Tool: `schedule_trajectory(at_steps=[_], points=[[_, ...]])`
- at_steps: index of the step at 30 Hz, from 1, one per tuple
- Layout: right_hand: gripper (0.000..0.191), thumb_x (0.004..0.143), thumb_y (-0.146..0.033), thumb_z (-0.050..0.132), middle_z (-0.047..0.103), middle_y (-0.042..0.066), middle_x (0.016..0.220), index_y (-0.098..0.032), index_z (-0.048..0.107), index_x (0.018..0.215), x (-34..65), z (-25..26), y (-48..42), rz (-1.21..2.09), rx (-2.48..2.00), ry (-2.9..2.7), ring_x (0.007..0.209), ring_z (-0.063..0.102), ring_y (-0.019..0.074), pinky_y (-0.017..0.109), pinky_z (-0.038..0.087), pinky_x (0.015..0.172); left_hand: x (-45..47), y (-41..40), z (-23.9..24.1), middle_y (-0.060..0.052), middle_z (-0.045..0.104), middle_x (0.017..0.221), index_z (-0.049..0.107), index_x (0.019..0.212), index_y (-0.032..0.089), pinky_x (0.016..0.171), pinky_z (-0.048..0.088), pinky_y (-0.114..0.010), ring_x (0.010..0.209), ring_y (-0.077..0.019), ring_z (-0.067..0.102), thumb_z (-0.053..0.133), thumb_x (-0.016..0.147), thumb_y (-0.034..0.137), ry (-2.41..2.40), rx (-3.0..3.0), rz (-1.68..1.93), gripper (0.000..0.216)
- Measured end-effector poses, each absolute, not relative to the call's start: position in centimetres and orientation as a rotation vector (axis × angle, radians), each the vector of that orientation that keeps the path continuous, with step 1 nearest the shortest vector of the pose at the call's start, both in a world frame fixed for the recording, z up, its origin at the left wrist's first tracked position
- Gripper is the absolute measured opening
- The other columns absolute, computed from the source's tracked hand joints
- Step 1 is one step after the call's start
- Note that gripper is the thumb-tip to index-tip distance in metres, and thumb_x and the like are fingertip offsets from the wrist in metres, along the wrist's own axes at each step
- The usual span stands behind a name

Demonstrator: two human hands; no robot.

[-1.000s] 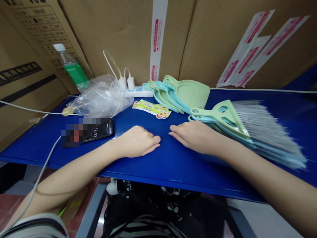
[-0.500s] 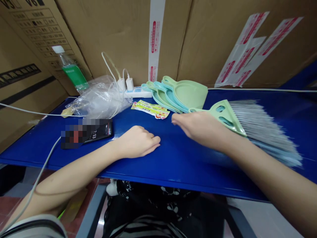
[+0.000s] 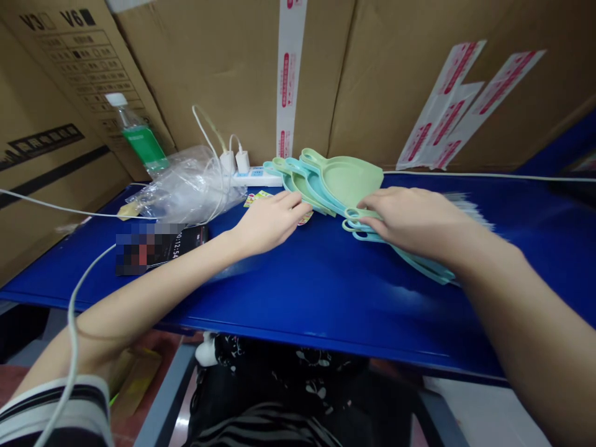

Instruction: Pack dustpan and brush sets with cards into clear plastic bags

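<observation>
Through the head view I am looking down at a blue worktop (image 3: 298, 292), where the 2 hands are keeping apart from each other. The right hand (image 3: 414, 217) is gripping the handle of a green brush (image 3: 357, 213) on the right half of the worktop, its thumb passing below and its fingers above; pale bristles (image 3: 468, 208) are showing past the knuckles, toward the right edge. Blue brushes (image 3: 365, 236) are lying beneath the green brush, their looped handle ends poking out by that thumb. The left hand (image 3: 270, 225) is pointing its bent fingers toward the dustpans (image 3: 354, 177); its back is facing me, so I am not managing to tell whether it is touching or holding anything. The 4 dustpans, alternating green and blue, are fanning out near the back edge, with green lying uppermost. Printed packets (image 3: 256, 197) are peeking out behind the left hand. A white power strip (image 3: 256, 178) with 2 chargers (image 3: 242, 162) is sitting at the back edge, left of the dustpans. Toward the back left corner a clear plastic bag (image 3: 181, 186) is lying crumpled, and a green-labelled bottle (image 3: 142, 141) is leaning beside it. A phone (image 3: 189, 239) is lying beyond the left forearm (image 3: 177, 279), its screen partly blurred.
</observation>
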State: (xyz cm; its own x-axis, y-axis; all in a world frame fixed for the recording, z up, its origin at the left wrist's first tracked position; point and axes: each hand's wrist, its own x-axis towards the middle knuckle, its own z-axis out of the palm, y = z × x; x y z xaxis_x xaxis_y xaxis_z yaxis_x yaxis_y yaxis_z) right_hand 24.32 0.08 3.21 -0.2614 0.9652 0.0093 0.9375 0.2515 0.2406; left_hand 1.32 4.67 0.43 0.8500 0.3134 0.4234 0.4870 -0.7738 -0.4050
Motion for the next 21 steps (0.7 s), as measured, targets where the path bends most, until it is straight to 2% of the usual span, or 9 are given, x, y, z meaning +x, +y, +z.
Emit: schedule_trajectory(at_steps=[4, 8, 11, 16, 21], points=[[0.028, 0.097, -0.021, 0.042, 0.071, 0.018, 0.110, -0.012, 0.066, 0.108, 22.9, 3.9, -0.8, 0.276, 1.845, 2.207, 0.092, 0.068, 0.0298, 0.034, 0.042, 0.067, 4.5, 6.6, 1.0, -0.012, 0.068, 0.108, 0.060, 0.118, 0.010, 0.078, 0.047, -0.033, 0.100, -0.0227, 0.062, 0.040, 0.094, 0.008, -0.605, -2.567, -0.336, 0.031], [0.028, 0.097, -0.018, 0.040, 0.071, 0.020, 0.104, -0.010, 0.066, 0.103, 22.4, 4.2, -1.1, 0.382, 1.775, 2.255, 0.082, 0.069, 0.0259, 0.032, 0.040, 0.063, 7.1, 8.5, 0.4, -0.014, 0.064, 0.124, 0.057, 0.126, 0.010, 0.085, 0.043, -0.033, 0.112, -0.0219, 0.059, 0.039, 0.096, 0.007, -0.572, -2.604, -0.249, 0.034], [0.025, 0.095, -0.018, 0.043, 0.072, 0.019, 0.097, -0.010, 0.066, 0.098, 22.9, 3.9, -0.7, 0.430, 1.744, 2.287, 0.077, 0.069, 0.0249, 0.032, 0.039, 0.060, 8.1, 9.6, 0.2, -0.012, 0.070, 0.113, 0.063, 0.117, 0.011, 0.083, 0.041, -0.033, 0.109, -0.0215, 0.060, 0.044, 0.096, 0.007, -0.563, -2.591, -0.209, 0.029], [0.029, 0.095, -0.033, 0.045, 0.073, 0.013, 0.089, -0.014, 0.066, 0.096, 23.8, 2.8, -0.1, 0.473, 1.693, 2.410, 0.075, 0.067, 0.0234, 0.030, 0.042, 0.059, 8.6, 10.7, 0.6, -0.006, 0.071, 0.086, 0.070, 0.096, 0.017, 0.079, 0.040, -0.034, 0.095, -0.0219, 0.061, 0.049, 0.095, 0.012, -0.479, -2.533, -0.244, 0.021], [0.026, 0.095, -0.031, 0.047, 0.073, 0.013, 0.092, -0.015, 0.067, 0.098, 23.1, 3.0, -0.5, 0.444, 1.712, 2.370, 0.075, 0.068, 0.0237, 0.031, 0.042, 0.060, 8.7, 10.7, 1.3, -0.006, 0.069, 0.077, 0.072, 0.087, 0.016, 0.074, 0.041, -0.034, 0.084, -0.0209, 0.062, 0.049, 0.093, 0.009, -0.487, -2.533, -0.296, 0.024]])
